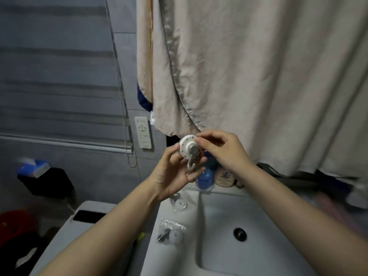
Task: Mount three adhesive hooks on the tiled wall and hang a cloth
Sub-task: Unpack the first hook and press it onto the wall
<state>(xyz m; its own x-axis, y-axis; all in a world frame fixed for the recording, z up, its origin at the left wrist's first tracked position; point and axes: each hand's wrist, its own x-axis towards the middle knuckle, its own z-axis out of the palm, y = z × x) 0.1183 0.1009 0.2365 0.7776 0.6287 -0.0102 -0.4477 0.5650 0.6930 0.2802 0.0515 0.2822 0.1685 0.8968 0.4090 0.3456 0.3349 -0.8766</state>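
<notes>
A round white adhesive hook (189,149) with a grey metal hook hanging from its centre is held up in front of me. My left hand (175,172) grips it from below and behind, fingers curled round its rim. My right hand (221,150) pinches its right edge with thumb and fingertips. Two more hooks in clear packets lie on the sink's left ledge: one (178,202) near the back, one (171,233) nearer me. A beige cloth (249,76) hangs over the grey tiled wall (123,56).
A white sink (219,255) with a dark drain (240,234) lies below my arms. Blue and tan bottles (207,178) stand at its back edge. A white remote (143,132) is fixed on the wall. A blind (59,76) covers the left. A toilet lid (89,216) sits lower left.
</notes>
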